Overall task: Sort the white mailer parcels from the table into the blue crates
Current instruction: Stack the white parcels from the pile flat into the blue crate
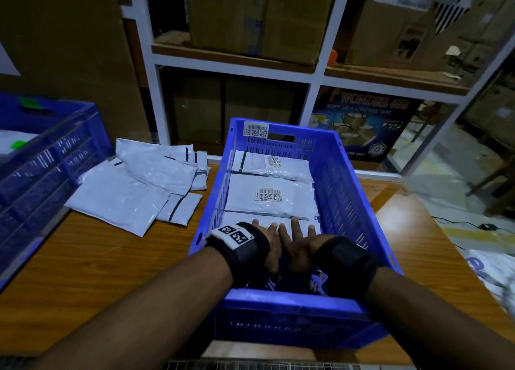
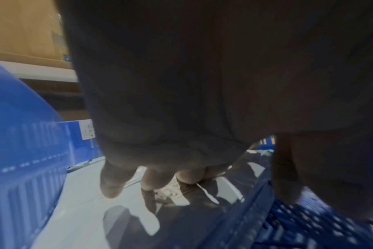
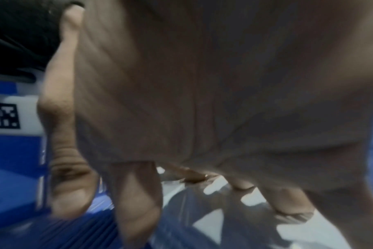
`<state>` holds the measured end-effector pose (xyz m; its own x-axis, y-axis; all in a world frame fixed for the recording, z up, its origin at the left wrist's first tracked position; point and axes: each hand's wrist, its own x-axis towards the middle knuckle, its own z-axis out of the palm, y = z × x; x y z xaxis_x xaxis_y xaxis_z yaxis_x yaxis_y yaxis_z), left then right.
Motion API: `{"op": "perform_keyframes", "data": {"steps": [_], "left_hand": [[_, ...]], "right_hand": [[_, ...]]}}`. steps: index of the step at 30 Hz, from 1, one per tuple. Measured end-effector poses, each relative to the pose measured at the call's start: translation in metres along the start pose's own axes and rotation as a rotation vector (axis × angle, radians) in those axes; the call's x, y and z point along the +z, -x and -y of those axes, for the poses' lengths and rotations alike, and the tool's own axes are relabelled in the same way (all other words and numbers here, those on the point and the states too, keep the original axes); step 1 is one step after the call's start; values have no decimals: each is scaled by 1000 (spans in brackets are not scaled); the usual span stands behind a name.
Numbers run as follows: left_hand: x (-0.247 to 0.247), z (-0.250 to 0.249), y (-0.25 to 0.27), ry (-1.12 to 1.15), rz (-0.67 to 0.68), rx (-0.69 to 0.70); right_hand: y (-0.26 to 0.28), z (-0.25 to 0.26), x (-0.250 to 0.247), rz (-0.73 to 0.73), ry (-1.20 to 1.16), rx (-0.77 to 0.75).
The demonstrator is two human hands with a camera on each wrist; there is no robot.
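Note:
A blue crate (image 1: 348,202) stands on the wooden table (image 1: 97,263) in front of me. Three white mailer parcels lie flat in it: a far one (image 1: 289,166), a middle one (image 1: 295,199) and a near one (image 1: 239,219). My left hand (image 1: 271,244) and right hand (image 1: 301,247) lie side by side, palms down, over the near parcel. In the left wrist view the left hand's straight fingers (image 2: 111,182) point down at that parcel (image 2: 74,210). In the right wrist view the right hand's spread fingertips (image 3: 292,210) reach it (image 3: 309,232). Neither hand grips anything.
A loose pile of white mailer parcels (image 1: 133,185) lies on the table left of the crate. A second blue crate (image 1: 50,157) stands at the far left. Behind the table are white shelves (image 1: 317,74) stacked with cardboard boxes. Floor and cables show at the right.

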<state>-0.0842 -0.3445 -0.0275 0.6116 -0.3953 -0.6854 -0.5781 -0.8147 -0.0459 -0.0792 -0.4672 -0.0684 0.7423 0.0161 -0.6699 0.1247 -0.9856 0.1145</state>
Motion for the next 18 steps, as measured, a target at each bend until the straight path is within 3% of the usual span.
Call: {"op": "perform_keyframes", "data": {"steps": [4,10,18], "left_hand": [[5,8,-16,34,25,-18],[16,6,-26,-43,-13,-42],[29,12,-42,97,-25,-76]], "right_hand": [[-18,-8,5,5,-130,11],[-5,-1,9,1,80,16],[2,-1,11,-47,105,1]]}}
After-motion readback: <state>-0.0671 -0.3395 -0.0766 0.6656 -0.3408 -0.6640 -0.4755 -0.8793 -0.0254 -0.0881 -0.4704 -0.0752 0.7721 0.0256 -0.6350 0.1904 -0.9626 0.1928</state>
